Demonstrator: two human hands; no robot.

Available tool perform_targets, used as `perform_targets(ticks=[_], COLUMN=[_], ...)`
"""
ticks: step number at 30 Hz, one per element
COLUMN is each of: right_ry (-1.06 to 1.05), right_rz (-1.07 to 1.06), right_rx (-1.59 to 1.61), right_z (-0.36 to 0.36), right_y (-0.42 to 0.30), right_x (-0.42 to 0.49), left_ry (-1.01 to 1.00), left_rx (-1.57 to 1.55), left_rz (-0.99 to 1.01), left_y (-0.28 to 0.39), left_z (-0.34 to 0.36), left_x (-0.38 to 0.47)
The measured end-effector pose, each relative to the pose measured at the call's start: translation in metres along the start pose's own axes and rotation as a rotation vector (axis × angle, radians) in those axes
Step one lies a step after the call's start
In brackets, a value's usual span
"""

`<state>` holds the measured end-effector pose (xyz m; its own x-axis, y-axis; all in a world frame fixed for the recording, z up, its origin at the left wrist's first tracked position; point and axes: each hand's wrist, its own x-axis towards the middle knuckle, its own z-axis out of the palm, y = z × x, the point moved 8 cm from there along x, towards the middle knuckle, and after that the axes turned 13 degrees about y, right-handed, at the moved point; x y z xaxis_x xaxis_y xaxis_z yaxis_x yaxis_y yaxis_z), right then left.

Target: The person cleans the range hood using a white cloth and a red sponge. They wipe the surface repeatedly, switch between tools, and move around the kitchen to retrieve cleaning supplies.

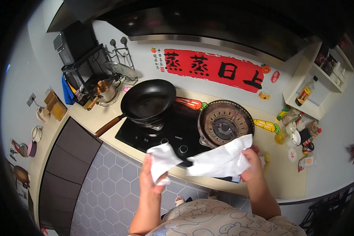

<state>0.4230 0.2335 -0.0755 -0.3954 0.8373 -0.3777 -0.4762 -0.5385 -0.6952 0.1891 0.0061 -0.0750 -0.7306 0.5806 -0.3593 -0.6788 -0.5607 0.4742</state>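
In front of my body, my left hand (pixel 147 174) grips a crumpled white paper towel piece (pixel 162 160). My right hand (pixel 253 165) pinches the end of a longer white paper towel piece (pixel 219 158), which stretches towards the left one. A narrow dark gap shows between the two pieces. Both are held above the front edge of a black glass gas hob (pixel 185 122). On its left burner sits a black wok (pixel 149 101) with a wooden handle (pixel 110 126) pointing front left. The right burner carries a round, browned metal burner ring (pixel 225 126), partly covered by the paper.
A small saucepan (pixel 105 93) and a glass lid (pixel 122 70) stand back left beside a black rack (pixel 84 66). Several seasoning bottles and jars (pixel 295 135) crowd the right counter under a wall shelf (pixel 318 88). A range hood (pixel 209 44) overhangs the hob.
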Motion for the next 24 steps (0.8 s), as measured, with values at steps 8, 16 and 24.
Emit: perform_targets(ticks=[8,16,24], right_ry=[-0.283,-0.460,-0.209], right_rz=[0.096,0.283,0.023], right_rx=[0.146,0.025,0.117], right_z=[0.086,0.142,0.080], right_y=[0.046,0.101,0.041], right_x=[-0.030,-0.069,-0.004], left_ry=[-0.045,-0.636,-0.184], left_rx=[1.192,0.992,0.475], left_rz=[0.696,0.047,-0.021], left_y=[0.105,-0.013,0.062], left_z=[-0.028,0.006,-0.036], left_x=[-0.008,-0.006,0.041])
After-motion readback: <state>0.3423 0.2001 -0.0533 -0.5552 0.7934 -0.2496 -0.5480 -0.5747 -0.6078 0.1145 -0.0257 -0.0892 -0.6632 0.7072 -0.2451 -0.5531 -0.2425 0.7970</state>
